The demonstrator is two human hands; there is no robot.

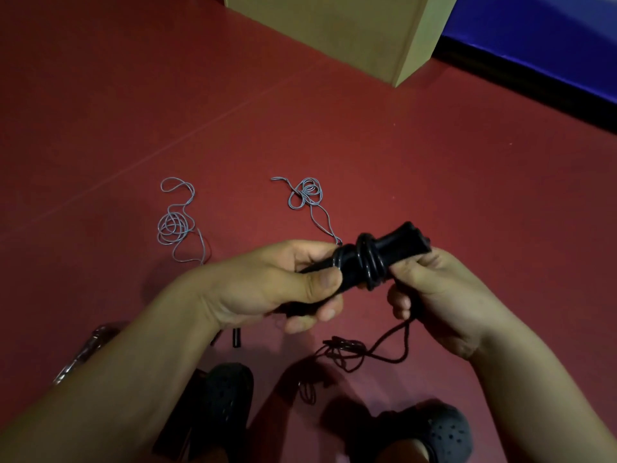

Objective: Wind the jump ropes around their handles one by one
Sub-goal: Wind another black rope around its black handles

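My left hand [277, 285] grips the black jump rope handles [397, 243] near their lower end, held level above the red floor. A few turns of black rope [369, 262] circle the handles' middle. My right hand [430, 289] pinches the black rope just right of those turns; its loose end [374, 352] trails down to a small heap on the floor. Two grey jump ropes lie in loose tangles beyond my hands, one on the left [175, 225] and one in the middle [309, 195].
A cardboard box [337, 31] stands at the back centre, with a blue mat [541, 45] to its right. My feet in black clogs [440, 432] are at the bottom edge. Small black pieces [235, 337] and a metallic object [83, 355] lie at the lower left.
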